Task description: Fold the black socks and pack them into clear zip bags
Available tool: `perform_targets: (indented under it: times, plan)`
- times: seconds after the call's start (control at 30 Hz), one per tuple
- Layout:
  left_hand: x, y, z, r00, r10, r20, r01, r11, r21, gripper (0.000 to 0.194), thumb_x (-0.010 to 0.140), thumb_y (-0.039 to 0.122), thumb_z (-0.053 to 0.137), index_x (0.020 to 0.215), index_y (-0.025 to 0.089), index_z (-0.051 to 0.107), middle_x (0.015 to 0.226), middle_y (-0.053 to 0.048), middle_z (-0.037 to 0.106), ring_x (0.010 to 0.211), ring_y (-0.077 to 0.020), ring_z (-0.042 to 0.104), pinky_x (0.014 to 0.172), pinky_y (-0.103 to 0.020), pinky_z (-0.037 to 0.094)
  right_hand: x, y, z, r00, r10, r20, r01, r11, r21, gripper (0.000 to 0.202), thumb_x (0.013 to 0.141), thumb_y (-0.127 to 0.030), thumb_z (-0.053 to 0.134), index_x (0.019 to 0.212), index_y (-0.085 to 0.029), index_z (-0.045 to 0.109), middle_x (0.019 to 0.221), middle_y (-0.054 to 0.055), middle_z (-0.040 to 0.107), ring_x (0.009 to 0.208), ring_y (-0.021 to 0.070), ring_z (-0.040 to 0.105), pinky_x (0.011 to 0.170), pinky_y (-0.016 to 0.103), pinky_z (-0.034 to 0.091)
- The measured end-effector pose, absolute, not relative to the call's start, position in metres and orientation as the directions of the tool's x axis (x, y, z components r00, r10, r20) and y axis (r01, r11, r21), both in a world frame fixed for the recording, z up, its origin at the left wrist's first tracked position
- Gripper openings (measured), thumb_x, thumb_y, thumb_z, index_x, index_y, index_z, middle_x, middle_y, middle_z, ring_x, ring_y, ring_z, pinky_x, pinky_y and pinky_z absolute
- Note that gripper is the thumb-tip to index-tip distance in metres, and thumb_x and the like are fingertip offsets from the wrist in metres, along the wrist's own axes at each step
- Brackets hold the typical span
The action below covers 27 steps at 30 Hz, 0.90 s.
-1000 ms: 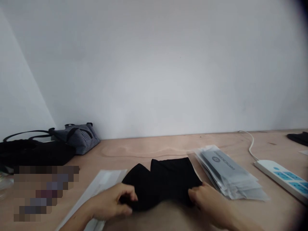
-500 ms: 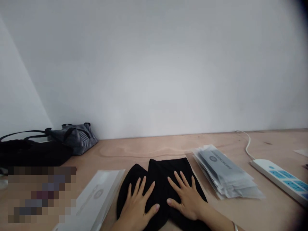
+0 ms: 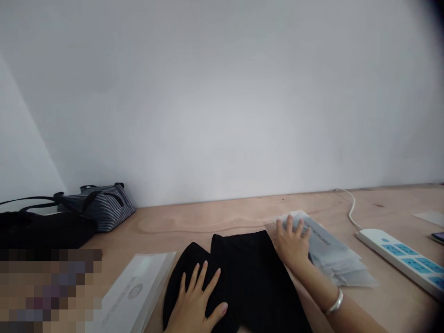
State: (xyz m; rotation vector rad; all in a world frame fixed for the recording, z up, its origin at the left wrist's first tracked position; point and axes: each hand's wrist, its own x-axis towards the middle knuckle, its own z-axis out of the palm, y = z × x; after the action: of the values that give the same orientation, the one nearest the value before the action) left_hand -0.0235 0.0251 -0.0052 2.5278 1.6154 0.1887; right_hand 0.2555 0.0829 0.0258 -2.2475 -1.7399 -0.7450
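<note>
With left hand (image 3: pixel 194 300) spread wide on black garment (image 3: pixel 256 273) at 6 o'clock in view, and right hand (image 3: pixel 294 240) open, splayed over the far end of frosted pouches (image 3: pixel 338 252) at the garment's 2 o'clock; apparently gripping nothing with either. Already laid out on tabletop (image 3: pixel 194 217), but not inside any pouch; cannot judge what else remains. Greyish through the frosting, perhaps filled; paler at 9 o'clock in white pouch (image 3: pixel 135 282), contents unclear. Cannot see inside striped bag (image 3: pixel 111 210), at 10 o'clock.

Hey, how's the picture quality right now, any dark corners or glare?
Head view: soft, even light, brightest mid-wall; right corners dark; no strong glare on the plastic sleeves; lower left pixelated; right hand slightly soft.
</note>
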Motion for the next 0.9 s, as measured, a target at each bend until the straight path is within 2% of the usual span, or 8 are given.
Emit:
perform_targets:
  times: [0.17, 0.33, 0.43, 0.53, 0.6, 0.7, 0.83, 0.9]
  plan:
    - [-0.025, 0.026, -0.008, 0.429, 0.902, 0.054, 0.883, -0.432, 0.184, 0.061, 0.081, 0.061, 0.032, 0.134, 0.036, 0.015, 0.143, -0.005, 0.014, 0.129, -0.0344, 0.010, 0.098, -0.062, 0.014, 0.279, 0.096, 0.020, 0.245, 0.857, 0.453, 0.898, -0.378, 0.228, 0.043, 0.083, -0.009, 0.027, 0.121, -0.010, 0.048, 0.116, 0.029, 0.049, 0.095, 0.0395, 0.055, 0.078, 0.061, 0.030]
    - [-0.024, 0.027, -0.008, 0.423, 0.903, 0.068, 0.880, -0.428, 0.205, 0.059, 0.082, 0.060, 0.033, 0.134, 0.035, 0.020, 0.143, -0.004, 0.016, 0.129, -0.0332, 0.009, 0.099, -0.060, 0.015, 0.280, 0.092, 0.029, 0.213, 0.827, 0.520, 0.949, -0.302, 0.092, 0.047, 0.081, -0.006, 0.025, 0.126, -0.007, 0.040, 0.123, 0.029, 0.042, 0.095, 0.0344, 0.056, 0.079, 0.054, 0.037]
    - [-0.025, 0.028, -0.001, 0.360, 0.920, 0.152, 0.883, -0.389, 0.264, 0.052, 0.085, 0.054, 0.031, 0.132, 0.033, 0.031, 0.142, -0.002, 0.022, 0.130, -0.0295, 0.013, 0.101, -0.055, 0.019, 0.268, 0.088, 0.039, 0.047, 0.843, 0.535, 0.997, -0.073, 0.026, 0.054, 0.075, 0.001, 0.026, 0.129, -0.001, 0.033, 0.134, 0.027, 0.029, 0.111, 0.0325, 0.045, 0.088, 0.046, 0.038]
    - [-0.033, 0.030, 0.009, 0.226, 0.928, 0.296, 0.872, -0.329, 0.363, 0.044, 0.088, 0.046, 0.028, 0.128, 0.029, 0.040, 0.140, -0.001, 0.031, 0.129, -0.0253, 0.021, 0.103, -0.050, 0.023, 0.242, 0.080, 0.041, -0.214, 0.834, 0.509, 0.965, 0.260, -0.020, 0.060, 0.068, 0.005, 0.025, 0.126, -0.004, 0.036, 0.141, 0.020, 0.018, 0.118, 0.0278, 0.039, 0.087, 0.038, 0.042]
    - [-0.043, 0.033, 0.015, 0.144, 0.908, 0.393, 0.846, -0.319, 0.428, 0.041, 0.089, 0.042, 0.027, 0.122, 0.028, 0.046, 0.135, -0.001, 0.038, 0.126, -0.0236, 0.028, 0.103, -0.047, 0.026, 0.220, 0.074, 0.038, -0.409, 0.765, 0.498, 0.875, 0.484, -0.025, 0.055, 0.070, 0.004, 0.024, 0.119, -0.009, 0.045, 0.140, 0.017, 0.023, 0.120, 0.0245, 0.037, 0.090, 0.037, 0.041]
    - [-0.060, 0.036, 0.023, 0.077, 0.857, 0.509, 0.798, -0.359, 0.485, 0.039, 0.089, 0.038, 0.026, 0.115, 0.025, 0.051, 0.126, -0.002, 0.047, 0.121, -0.0220, 0.036, 0.102, -0.043, 0.030, 0.189, 0.064, 0.035, -0.655, 0.592, 0.469, 0.673, 0.740, 0.006, 0.041, 0.079, -0.002, 0.025, 0.108, -0.010, 0.052, 0.134, 0.017, 0.035, 0.125, 0.0199, 0.028, 0.102, 0.039, 0.027]
    - [-0.071, 0.038, 0.031, 0.084, 0.844, 0.529, 0.782, -0.385, 0.490, 0.035, 0.086, 0.041, 0.034, 0.110, 0.023, 0.054, 0.117, -0.004, 0.053, 0.113, -0.0220, 0.044, 0.097, -0.039, 0.037, 0.171, 0.054, 0.032, -0.794, 0.504, 0.341, 0.522, 0.852, -0.045, 0.034, 0.084, -0.013, 0.035, 0.114, -0.017, 0.048, 0.138, 0.011, 0.031, 0.128, 0.0167, 0.023, 0.106, 0.040, 0.014]
    - [-0.069, 0.037, 0.031, 0.134, 0.865, 0.484, 0.799, -0.383, 0.463, 0.033, 0.082, 0.043, 0.043, 0.107, 0.024, 0.056, 0.117, -0.004, 0.053, 0.111, -0.0234, 0.046, 0.095, -0.039, 0.038, 0.173, 0.049, 0.028, -0.792, 0.547, 0.270, 0.539, 0.835, -0.110, 0.046, 0.080, -0.017, 0.043, 0.125, -0.021, 0.038, 0.140, 0.010, 0.026, 0.129, 0.0188, 0.019, 0.105, 0.042, 0.015]
